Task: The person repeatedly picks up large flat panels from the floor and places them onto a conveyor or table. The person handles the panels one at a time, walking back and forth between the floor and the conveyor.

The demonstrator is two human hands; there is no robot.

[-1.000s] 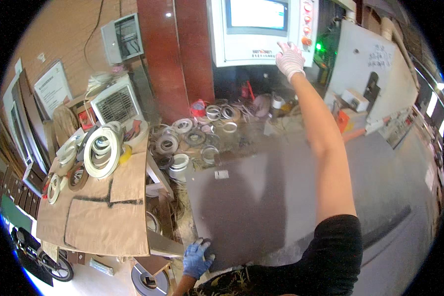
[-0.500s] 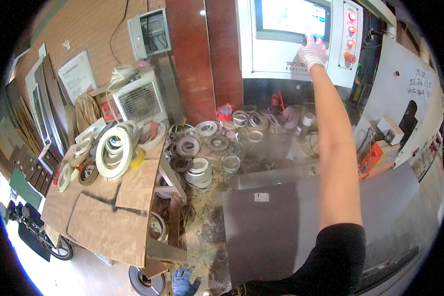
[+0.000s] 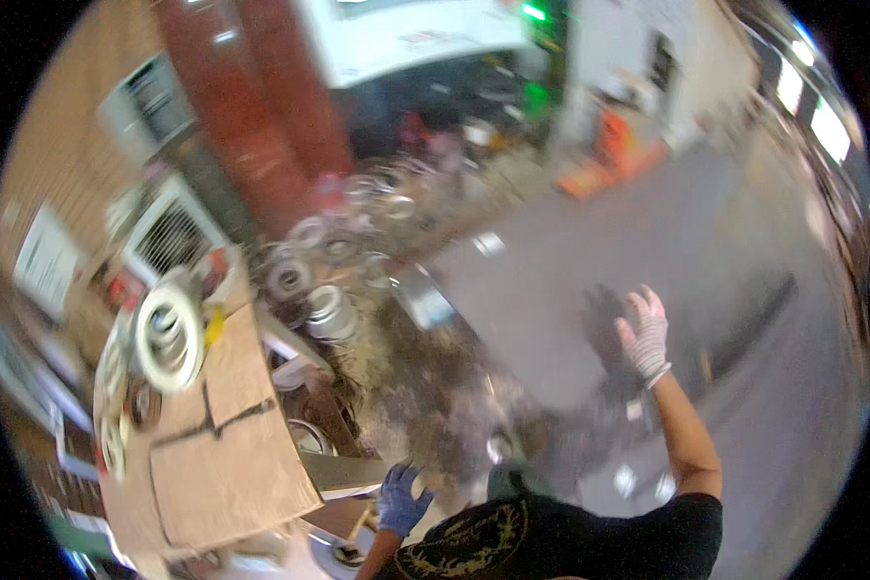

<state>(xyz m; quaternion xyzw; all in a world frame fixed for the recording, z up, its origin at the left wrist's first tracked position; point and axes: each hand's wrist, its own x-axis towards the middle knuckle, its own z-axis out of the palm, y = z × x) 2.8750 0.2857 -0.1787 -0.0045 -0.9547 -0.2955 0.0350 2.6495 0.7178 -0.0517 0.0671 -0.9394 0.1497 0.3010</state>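
Head view: my right hand (image 3: 645, 333) spreads over the grey board (image 3: 527, 309) (white label (image 3: 488, 244) blurred); left of the board, my splayed left hand (image 3: 402, 499), brown table (image 3: 232, 474).

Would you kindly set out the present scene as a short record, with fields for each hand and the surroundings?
Left hand: blue-gloved, fingers spread, holding nothing visible; near the brown tabletop
Right hand: white-gloved, fingers spread, holding nothing visible; over the dark grey panel, contact unclear
On tabletop: large cream ring-shaped roll
Right of tabletop: stack of pale rolls
Background: white machine cabinet, red-brown upright panels
Clarity: blurred, small details lost
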